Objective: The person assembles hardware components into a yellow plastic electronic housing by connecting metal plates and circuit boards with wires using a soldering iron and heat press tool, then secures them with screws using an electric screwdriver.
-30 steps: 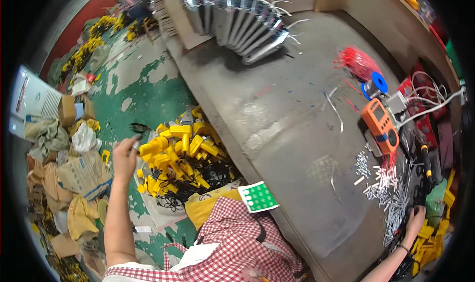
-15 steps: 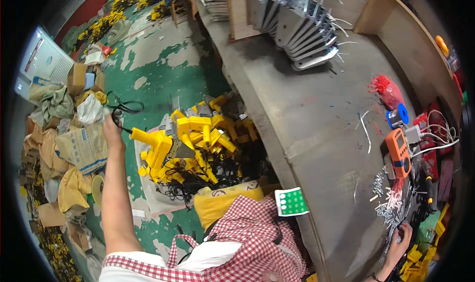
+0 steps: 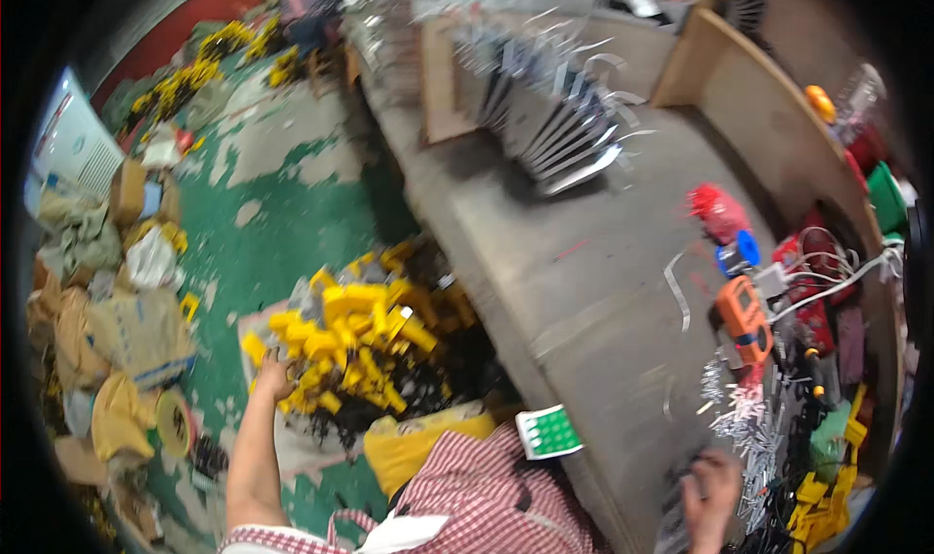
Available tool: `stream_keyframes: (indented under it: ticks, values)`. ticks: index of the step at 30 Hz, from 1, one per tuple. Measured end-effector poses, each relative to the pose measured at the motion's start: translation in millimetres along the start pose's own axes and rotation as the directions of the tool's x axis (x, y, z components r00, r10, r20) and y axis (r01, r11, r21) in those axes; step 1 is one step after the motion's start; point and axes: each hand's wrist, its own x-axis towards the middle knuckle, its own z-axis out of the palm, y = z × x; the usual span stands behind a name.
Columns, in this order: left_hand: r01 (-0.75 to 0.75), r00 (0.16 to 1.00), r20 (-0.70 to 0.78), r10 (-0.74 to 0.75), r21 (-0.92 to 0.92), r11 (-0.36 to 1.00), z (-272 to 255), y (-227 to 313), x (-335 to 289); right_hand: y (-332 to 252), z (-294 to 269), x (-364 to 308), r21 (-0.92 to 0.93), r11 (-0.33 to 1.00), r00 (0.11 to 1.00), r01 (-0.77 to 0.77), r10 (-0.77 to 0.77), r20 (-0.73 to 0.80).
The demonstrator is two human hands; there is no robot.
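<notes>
My left hand reaches low over the floor at the left edge of a heap of yellow hand tools with black cords. Its fingers are stretched toward a yellow handle end, with nothing visible gripped. My right hand is over the grey worktable, beside a pile of small silvery metal pieces. Motion smears its fingers, and a dark blurred patch lies next to them; whether it holds anything is unclear.
Fanned metal plates with white wires stand at the table's far end. An orange meter, a blue spool and a red bundle lie toward its right side. A green-and-white card sits at the near edge. Sacks line the left.
My left hand has let go of the corded yellow tool and come down to the heap. My right hand has moved left, off the metal pieces. The whole view has shifted.
</notes>
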Motion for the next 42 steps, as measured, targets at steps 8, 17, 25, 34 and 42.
stream_keyframes:
  ticks: [8, 17, 25, 34, 42]
  values:
    - [-0.781, 0.509, -0.861, -0.006, -0.464, 0.418, -248.9, 306.8, 35.0, -34.3, 4.5, -24.0, -0.033, 0.996, 0.993, 0.078, -0.081, -0.088]
    - [-0.918, 0.317, -0.934, 0.165, -0.259, 0.301, -284.0, 337.8, 43.3, -11.6, 21.6, -78.4, -0.016, 0.98, 0.96, -0.198, 0.191, -0.206]
    - [-0.844, 0.375, -0.921, 0.103, -0.293, 0.45, -291.4, 354.6, 123.6, -0.7, 19.4, -90.5, -0.021, 0.959, 0.941, -0.284, 0.274, -0.197]
    - [-0.985, 0.115, -0.394, 0.912, 0.076, 0.157, -184.8, 384.2, -110.9, -5.2, 26.2, -76.4, 0.053, 0.936, 0.92, -0.348, 0.352, -0.171]
    - [-0.931, -0.274, 0.248, 0.929, 0.176, -0.321, -113.4, 467.5, -262.3, 9.7, 22.1, -85.7, 0.037, 0.954, 0.947, -0.299, 0.301, -0.111]
